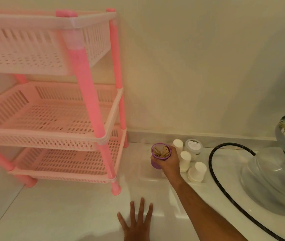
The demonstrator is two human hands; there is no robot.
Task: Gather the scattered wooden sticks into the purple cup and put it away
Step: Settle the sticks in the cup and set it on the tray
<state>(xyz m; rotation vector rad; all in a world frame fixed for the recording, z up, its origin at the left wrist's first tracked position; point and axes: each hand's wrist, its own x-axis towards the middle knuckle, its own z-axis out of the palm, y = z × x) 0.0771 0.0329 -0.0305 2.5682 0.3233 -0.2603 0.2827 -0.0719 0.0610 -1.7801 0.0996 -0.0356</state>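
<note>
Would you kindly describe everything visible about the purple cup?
The purple cup is a small round container, plastic by its look, with a flared rim. It stands roughly upright, its open mouth showing a bundle of wooden sticks inside. The right hand wraps around its side, covering most of the wall. It is near the white cups, by the wall's base. Whether it rests on the surface is unclear.

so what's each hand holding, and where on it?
Right hand grips the purple cup of wooden sticks around its side, below the rim. Left hand holds nothing, flat and open.
</note>
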